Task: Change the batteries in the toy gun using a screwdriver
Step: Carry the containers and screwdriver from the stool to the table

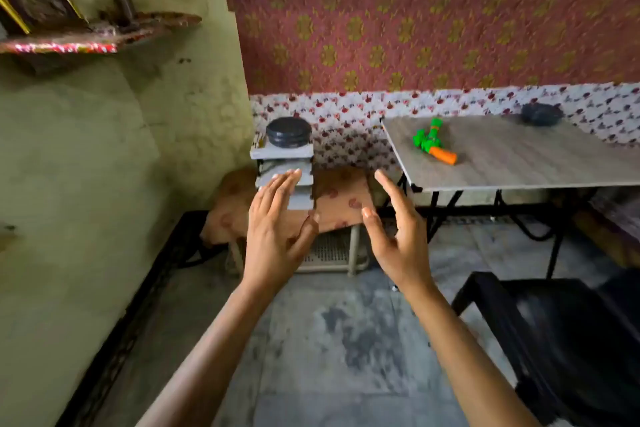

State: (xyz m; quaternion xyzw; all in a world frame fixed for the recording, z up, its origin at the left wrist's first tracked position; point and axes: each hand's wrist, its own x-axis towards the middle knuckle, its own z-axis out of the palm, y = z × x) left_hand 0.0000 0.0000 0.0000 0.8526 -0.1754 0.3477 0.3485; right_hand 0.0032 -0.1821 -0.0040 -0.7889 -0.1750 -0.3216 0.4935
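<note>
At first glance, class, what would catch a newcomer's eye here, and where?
The left hand and right hand reach forward, open and empty, mid-frame. Beyond the right one, a green and orange toy gun lies on a grey table. A dark round container tops a grey stack left of it.

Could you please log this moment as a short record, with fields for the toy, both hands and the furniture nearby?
toy: green and orange plastic toy gun, lying untouched on the grey wood-grain table
left hand: open, empty, in front of the stacked grey slabs
right hand: open, empty, short of the table edge
stool: patterned cloth-covered stool bearing the slabs, with a dark round container on top
chair: black plastic chair, lower right
screwdriver: none visible
</note>
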